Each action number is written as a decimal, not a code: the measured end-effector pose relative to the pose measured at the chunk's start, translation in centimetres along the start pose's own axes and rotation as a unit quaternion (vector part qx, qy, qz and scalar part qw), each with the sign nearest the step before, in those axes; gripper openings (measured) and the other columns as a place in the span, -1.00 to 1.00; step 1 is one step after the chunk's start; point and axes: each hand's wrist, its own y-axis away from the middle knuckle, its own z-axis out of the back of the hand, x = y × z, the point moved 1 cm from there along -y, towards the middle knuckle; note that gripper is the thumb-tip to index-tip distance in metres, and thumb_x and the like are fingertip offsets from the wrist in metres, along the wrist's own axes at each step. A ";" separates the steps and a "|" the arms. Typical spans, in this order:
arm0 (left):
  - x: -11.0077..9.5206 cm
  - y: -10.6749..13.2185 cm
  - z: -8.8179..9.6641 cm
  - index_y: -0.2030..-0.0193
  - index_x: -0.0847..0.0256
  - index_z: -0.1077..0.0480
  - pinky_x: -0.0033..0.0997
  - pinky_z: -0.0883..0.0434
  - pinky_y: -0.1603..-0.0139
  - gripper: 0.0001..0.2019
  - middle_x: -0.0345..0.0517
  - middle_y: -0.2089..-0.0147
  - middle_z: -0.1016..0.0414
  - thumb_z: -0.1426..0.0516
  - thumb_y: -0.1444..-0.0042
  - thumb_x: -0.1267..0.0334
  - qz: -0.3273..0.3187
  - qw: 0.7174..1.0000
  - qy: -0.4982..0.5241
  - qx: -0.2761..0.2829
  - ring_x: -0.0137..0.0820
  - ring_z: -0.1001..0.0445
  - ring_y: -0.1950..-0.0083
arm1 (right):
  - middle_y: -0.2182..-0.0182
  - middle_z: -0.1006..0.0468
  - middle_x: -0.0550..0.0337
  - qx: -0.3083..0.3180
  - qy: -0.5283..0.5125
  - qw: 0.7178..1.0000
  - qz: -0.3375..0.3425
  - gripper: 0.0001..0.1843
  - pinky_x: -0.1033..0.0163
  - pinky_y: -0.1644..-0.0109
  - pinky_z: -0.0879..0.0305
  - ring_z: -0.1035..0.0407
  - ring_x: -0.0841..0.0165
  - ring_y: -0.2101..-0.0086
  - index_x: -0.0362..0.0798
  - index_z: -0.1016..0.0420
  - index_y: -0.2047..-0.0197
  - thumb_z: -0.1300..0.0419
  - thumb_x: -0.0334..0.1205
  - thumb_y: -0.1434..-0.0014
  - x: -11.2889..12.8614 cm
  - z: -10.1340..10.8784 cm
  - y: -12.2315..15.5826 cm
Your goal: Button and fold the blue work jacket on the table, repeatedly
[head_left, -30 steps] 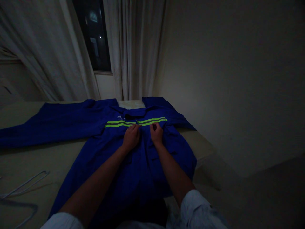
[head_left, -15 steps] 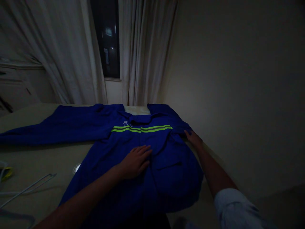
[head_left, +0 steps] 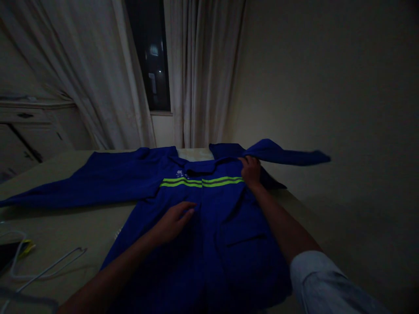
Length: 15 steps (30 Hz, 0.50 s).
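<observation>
A blue work jacket [head_left: 186,226] lies front up on the table, with a yellow-green striped band [head_left: 183,182] across its chest and a small white print beside the collar. One sleeve [head_left: 108,179] stretches out flat to the left. The other sleeve [head_left: 284,156] sticks out to the right past the table edge, raised and slightly blurred. My right hand [head_left: 251,171] has its fingers curled on the jacket by that sleeve, at the band's right end. Over the middle of the jacket front, my left hand [head_left: 175,221] holds nothing, its fingers extended.
White wire hangers [head_left: 49,270] lie on the pale table [head_left: 78,231] at the left, near a dark item with a yellow edge [head_left: 28,247]. Behind are curtains [head_left: 209,87], a dark window and a cabinet [head_left: 36,126]. A wall rises on the right.
My right hand has moved up and inward to the jacket's shoulder area. The right sleeve, previously lying down by that hand, now extends outward to the right. My left hand has shifted slightly left.
</observation>
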 end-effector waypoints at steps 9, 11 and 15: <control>8.4 0.4 11.3 0.06 0.15 -0.39 -0.07 -0.53 -0.20 -0.73 -0.10 -0.01 -0.52 -0.23 -0.07 0.30 0.187 0.803 0.272 -0.496 -0.35 -0.60 0.06 | 0.07 -0.62 0.07 0.208 -0.210 0.941 0.166 -0.59 0.13 -0.12 -0.37 -0.48 0.23 0.04 -0.04 -0.59 0.04 -0.15 -0.53 -0.09 5.2 -6.1 4.3; 9.7 1.2 13.3 0.10 0.14 -0.34 -0.06 -0.50 -0.24 -0.73 -0.15 0.08 -0.48 -0.24 -0.05 0.37 0.205 0.783 0.275 -0.519 -0.39 -0.57 0.10 | -0.05 -0.57 0.00 0.153 -0.202 0.959 0.129 -0.53 0.06 -0.21 -0.35 -0.43 0.19 -0.06 -0.06 -0.51 -0.11 -0.13 -0.51 -0.14 5.0 -6.3 5.5; 12.3 3.0 15.6 0.11 0.10 -0.24 0.12 -0.40 -0.32 -0.64 -0.15 0.08 -0.38 -0.28 -0.02 0.35 0.253 0.793 0.143 -0.535 -0.25 -0.49 -0.05 | -0.24 -0.47 -0.09 0.120 -0.139 0.979 0.084 -0.36 0.02 -0.26 -0.32 -0.39 0.14 -0.17 -0.07 -0.36 -0.31 -0.05 -0.56 -0.19 4.3 -5.7 6.3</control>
